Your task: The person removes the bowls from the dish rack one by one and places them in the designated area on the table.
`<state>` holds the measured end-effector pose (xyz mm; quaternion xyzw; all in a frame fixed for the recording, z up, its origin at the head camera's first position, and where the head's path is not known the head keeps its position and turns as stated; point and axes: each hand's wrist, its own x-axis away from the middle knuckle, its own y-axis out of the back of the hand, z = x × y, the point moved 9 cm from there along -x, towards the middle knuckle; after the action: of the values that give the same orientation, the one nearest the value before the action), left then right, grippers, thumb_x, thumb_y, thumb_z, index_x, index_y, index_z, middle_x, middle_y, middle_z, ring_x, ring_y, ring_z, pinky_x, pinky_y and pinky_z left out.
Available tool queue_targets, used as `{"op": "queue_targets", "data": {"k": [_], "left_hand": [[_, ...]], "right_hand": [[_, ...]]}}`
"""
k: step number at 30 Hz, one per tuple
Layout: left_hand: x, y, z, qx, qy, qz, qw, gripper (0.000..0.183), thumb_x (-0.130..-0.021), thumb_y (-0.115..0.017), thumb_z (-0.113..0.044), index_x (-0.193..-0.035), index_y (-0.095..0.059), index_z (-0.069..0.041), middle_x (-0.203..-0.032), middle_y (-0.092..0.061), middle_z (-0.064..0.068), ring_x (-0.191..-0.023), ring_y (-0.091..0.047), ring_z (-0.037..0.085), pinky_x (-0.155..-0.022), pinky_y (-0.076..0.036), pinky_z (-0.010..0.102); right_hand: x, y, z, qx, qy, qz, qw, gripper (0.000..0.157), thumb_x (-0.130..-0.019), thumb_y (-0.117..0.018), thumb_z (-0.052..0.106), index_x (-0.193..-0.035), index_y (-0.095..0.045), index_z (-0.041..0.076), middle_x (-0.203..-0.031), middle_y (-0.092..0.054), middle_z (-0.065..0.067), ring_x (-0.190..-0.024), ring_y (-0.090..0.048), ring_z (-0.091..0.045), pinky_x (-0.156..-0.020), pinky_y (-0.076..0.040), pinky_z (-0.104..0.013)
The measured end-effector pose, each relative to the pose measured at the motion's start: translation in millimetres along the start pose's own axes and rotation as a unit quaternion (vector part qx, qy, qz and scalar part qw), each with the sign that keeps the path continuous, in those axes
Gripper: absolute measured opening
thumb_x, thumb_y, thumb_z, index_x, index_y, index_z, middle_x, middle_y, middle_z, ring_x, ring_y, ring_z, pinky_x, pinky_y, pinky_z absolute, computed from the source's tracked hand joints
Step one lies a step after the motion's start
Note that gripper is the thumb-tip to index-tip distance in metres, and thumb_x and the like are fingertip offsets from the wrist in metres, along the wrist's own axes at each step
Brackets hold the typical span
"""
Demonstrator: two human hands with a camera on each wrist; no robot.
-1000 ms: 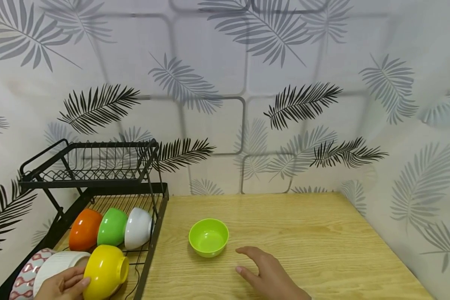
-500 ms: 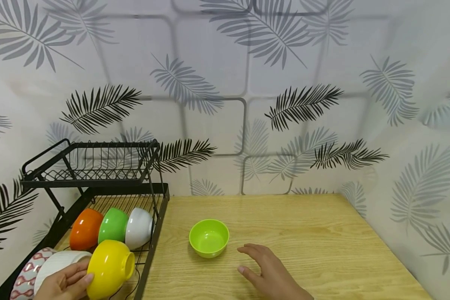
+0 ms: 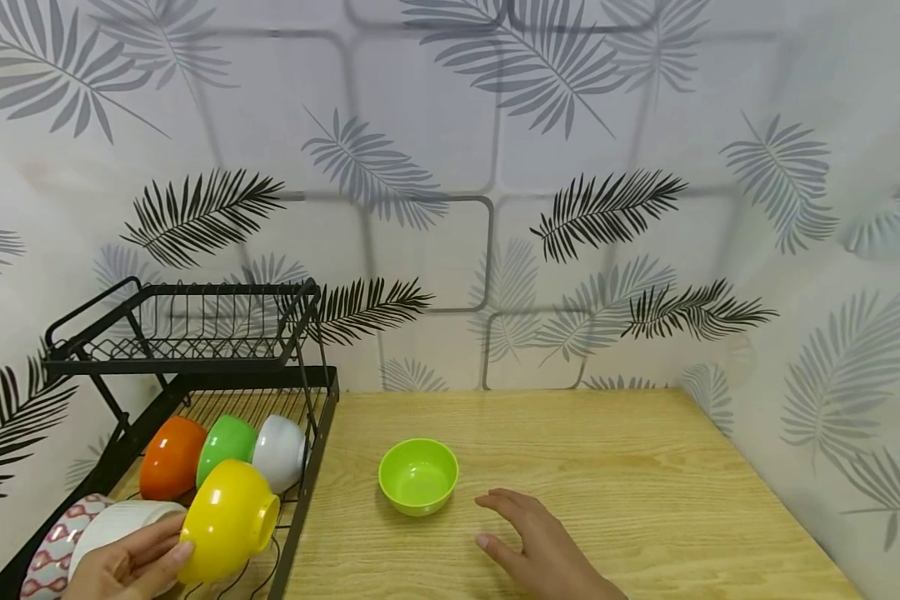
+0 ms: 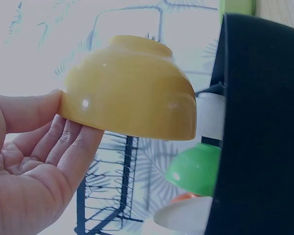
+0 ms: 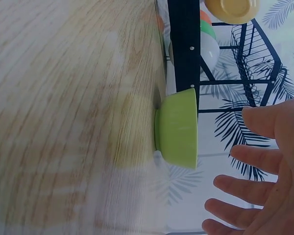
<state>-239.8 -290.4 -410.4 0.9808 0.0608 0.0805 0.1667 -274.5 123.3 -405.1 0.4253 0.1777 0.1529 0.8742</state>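
Observation:
My left hand (image 3: 131, 562) pinches the rim of a yellow bowl (image 3: 228, 521), thumb on the outside and fingers inside. The bowl is tilted on its side with its foot facing right, lifted above the front of the dish rack (image 3: 294, 533). In the left wrist view the yellow bowl (image 4: 132, 93) hangs clear of the other dishes. Over the table, my right hand (image 3: 543, 546) holds nothing, its fingers spread and relaxed. A lime-green bowl (image 3: 417, 477) stands upright on the wooden table (image 3: 607, 467), just left of the right hand and apart from it.
Orange (image 3: 171, 458), green (image 3: 225, 450) and white (image 3: 279, 454) bowls lean in a row in the rack. In front of them are a white ribbed bowl (image 3: 112, 533) and a red-patterned bowl (image 3: 56, 546). A black wire upper tier (image 3: 180, 329) overhangs the back.
The left hand has raised the yellow bowl up and to the right, away from the white ribbed bowl. My right hand has barely moved.

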Motion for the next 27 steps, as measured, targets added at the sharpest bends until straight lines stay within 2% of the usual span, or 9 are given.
{"op": "queue_targets", "data": {"k": [6, 13, 16, 18, 22, 24, 27], "left_hand": [[8.5, -8.0, -12.5, -0.005, -0.02, -0.014, 0.9997, 0.06, -0.094, -0.063, -0.024, -0.141, -0.04, 0.006, -0.122, -0.062, 0.022, -0.088, -0.069, 0.014, -0.078, -0.058, 0.032], [23.6, -27.4, -26.5, -0.028, -0.025, -0.036, 0.9987, 0.051, -0.095, -0.06, -0.024, -0.134, -0.05, 0.007, -0.119, -0.064, 0.022, -0.085, -0.068, 0.013, -0.074, -0.059, 0.031], [29.5, -38.4, -35.2, -0.041, -0.039, -0.031, 0.9979, 0.044, -0.096, -0.06, -0.017, -0.131, -0.052, 0.009, -0.121, -0.062, 0.023, -0.087, -0.069, 0.014, -0.074, -0.059, 0.032], [33.7, -44.5, -43.2, -0.065, -0.063, -0.032, 0.9954, 0.04, -0.095, -0.061, -0.014, -0.127, -0.057, 0.008, -0.119, -0.064, 0.022, -0.087, -0.069, 0.013, -0.073, -0.059, 0.032], [42.0, -53.5, -59.4, -0.123, -0.136, -0.05, 0.9818, 0.029, -0.092, -0.065, -0.013, -0.118, -0.067, 0.0, -0.109, -0.071, 0.011, -0.081, -0.068, 0.005, -0.071, -0.059, 0.025], [44.8, -57.7, -64.9, -0.152, -0.176, -0.056, 0.971, 0.025, -0.089, -0.068, -0.012, -0.113, -0.071, -0.005, -0.105, -0.072, 0.006, -0.079, -0.066, 0.001, -0.069, -0.058, 0.023], [48.2, -63.6, -72.8, -0.183, -0.255, -0.061, 0.9475, 0.023, -0.085, -0.071, -0.008, -0.108, -0.074, -0.007, -0.099, -0.073, 0.001, -0.076, -0.065, -0.001, -0.066, -0.057, 0.018]], "right_hand": [[0, -1.5, 1, -0.006, 0.0, 0.006, 1.0, 0.058, -0.095, -0.046, 0.056, -0.133, -0.055, 0.012, -0.138, -0.051, -0.014, -0.127, -0.046, -0.038, -0.099, -0.041, -0.06], [0, -4.3, -1, -0.013, -0.01, 0.02, 1.0, 0.058, -0.095, -0.045, 0.056, -0.134, -0.054, 0.014, -0.138, -0.051, -0.013, -0.127, -0.046, -0.037, -0.099, -0.04, -0.06], [1, -5.0, -2, -0.015, -0.012, 0.022, 1.0, 0.058, -0.095, -0.046, 0.056, -0.134, -0.054, 0.015, -0.138, -0.051, -0.012, -0.127, -0.046, -0.037, -0.099, -0.041, -0.059], [1, -5.2, -2, -0.016, -0.012, 0.022, 1.0, 0.057, -0.095, -0.046, 0.056, -0.134, -0.054, 0.015, -0.138, -0.051, -0.011, -0.127, -0.046, -0.037, -0.099, -0.041, -0.059], [2, -4.7, -2, -0.014, -0.012, 0.02, 1.0, 0.057, -0.095, -0.046, 0.057, -0.134, -0.054, 0.016, -0.138, -0.051, -0.011, -0.127, -0.046, -0.036, -0.099, -0.041, -0.059], [2, -4.5, -1, -0.013, -0.011, 0.02, 1.0, 0.058, -0.095, -0.045, 0.057, -0.134, -0.054, 0.016, -0.138, -0.051, -0.012, -0.128, -0.046, -0.036, -0.1, -0.041, -0.059], [3, -4.0, -1, -0.012, -0.009, 0.02, 1.0, 0.059, -0.095, -0.044, 0.057, -0.134, -0.054, 0.014, -0.138, -0.051, -0.012, -0.127, -0.046, -0.036, -0.099, -0.041, -0.059]]}}
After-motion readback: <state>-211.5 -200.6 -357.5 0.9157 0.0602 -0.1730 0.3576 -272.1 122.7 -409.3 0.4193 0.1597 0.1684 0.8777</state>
